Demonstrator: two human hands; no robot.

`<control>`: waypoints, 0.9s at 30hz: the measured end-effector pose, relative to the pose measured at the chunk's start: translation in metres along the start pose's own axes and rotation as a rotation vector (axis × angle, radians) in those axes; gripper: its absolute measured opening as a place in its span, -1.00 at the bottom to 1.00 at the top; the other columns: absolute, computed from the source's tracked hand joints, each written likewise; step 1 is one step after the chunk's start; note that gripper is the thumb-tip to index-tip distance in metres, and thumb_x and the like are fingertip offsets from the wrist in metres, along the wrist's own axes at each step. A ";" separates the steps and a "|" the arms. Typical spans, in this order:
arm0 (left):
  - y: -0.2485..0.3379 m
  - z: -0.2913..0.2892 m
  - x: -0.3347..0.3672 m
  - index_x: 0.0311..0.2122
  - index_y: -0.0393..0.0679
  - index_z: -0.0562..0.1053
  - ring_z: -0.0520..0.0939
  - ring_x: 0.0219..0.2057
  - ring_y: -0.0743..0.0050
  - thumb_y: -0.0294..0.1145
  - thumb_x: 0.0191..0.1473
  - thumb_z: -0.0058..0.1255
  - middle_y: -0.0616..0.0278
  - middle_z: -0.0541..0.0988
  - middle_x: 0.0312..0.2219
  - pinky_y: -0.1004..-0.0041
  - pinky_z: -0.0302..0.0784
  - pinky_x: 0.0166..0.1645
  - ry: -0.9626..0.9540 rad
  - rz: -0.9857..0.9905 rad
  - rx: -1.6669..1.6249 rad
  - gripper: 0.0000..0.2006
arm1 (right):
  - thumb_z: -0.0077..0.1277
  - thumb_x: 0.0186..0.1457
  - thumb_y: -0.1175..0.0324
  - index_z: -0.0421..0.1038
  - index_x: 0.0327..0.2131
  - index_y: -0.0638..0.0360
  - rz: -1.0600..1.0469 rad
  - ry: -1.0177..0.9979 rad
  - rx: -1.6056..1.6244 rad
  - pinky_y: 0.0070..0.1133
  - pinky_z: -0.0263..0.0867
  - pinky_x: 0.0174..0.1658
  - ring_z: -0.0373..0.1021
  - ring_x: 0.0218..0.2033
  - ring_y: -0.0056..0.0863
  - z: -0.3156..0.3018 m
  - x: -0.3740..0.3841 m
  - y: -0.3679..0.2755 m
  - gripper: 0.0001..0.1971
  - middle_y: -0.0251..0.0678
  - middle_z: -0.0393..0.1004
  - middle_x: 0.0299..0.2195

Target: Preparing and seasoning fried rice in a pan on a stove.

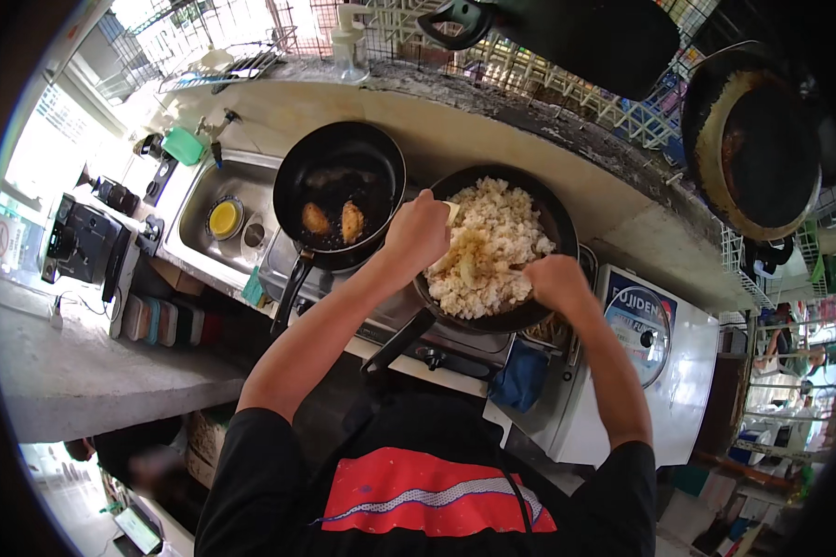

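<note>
A beige tiled wall [613, 213] is topped by a rough, stained concrete ledge [502, 105]. Bright daylight is admitted through wire mesh [267, 32] above and a window [48, 139] at the far left. A stainless-steel sink [251, 190] is set below the wall; cluttered shelving [794, 408] is seen at right.
</note>
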State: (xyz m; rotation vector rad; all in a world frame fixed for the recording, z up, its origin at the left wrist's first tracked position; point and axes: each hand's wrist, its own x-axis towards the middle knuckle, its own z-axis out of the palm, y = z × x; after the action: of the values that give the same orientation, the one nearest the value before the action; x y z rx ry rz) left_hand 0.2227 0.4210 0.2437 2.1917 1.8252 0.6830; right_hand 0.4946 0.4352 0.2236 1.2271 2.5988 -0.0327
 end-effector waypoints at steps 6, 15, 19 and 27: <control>0.011 -0.009 -0.045 -0.51 -0.30 0.46 0.54 -0.43 -0.05 -0.45 -0.14 0.13 -0.05 0.45 -0.41 0.20 0.47 -0.29 0.061 -0.143 -0.239 -0.86 | 0.04 -0.13 0.42 0.57 -0.43 -0.01 0.033 0.074 0.196 -0.36 0.37 -0.28 0.47 -0.34 -0.25 -0.122 0.018 0.029 -0.85 -0.24 0.53 -0.46; 0.013 0.007 -0.112 -0.36 -0.36 0.41 0.54 -0.56 0.20 -0.45 0.00 0.05 0.00 0.43 -0.36 0.40 0.45 -0.42 0.280 -0.426 -0.793 -0.83 | 0.08 -0.10 0.35 0.59 -0.38 0.00 -0.237 -0.089 0.044 -0.39 0.37 -0.27 0.47 -0.34 -0.25 -0.091 0.196 0.011 -0.85 -0.24 0.55 -0.43; 0.015 0.024 -0.128 -0.30 -0.34 0.41 0.52 -0.47 0.26 -0.39 0.06 0.01 0.00 0.45 -0.32 0.40 0.41 -0.33 0.391 -0.509 -0.677 -0.80 | 0.13 -0.16 0.33 0.59 -0.37 0.01 -0.593 -0.303 0.006 -0.41 0.38 -0.23 0.48 -0.31 -0.26 -0.068 0.204 -0.034 -0.81 -0.26 0.57 -0.39; -0.005 0.052 -0.160 -0.33 -0.27 0.31 0.37 -0.45 0.44 -0.28 0.26 -0.26 0.15 0.35 -0.55 0.46 0.32 -0.29 0.008 -0.555 -1.003 -0.75 | 0.03 -0.15 0.46 0.57 -0.28 -0.03 -0.632 -0.300 -0.062 -0.41 0.38 -0.17 0.47 -0.26 -0.27 -0.074 0.168 -0.037 -0.71 -0.26 0.56 -0.34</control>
State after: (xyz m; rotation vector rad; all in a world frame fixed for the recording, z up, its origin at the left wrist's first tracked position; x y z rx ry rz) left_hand 0.2221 0.2739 0.1619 0.9965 1.4651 1.1220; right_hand 0.3478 0.5478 0.2499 0.3085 2.5734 -0.2340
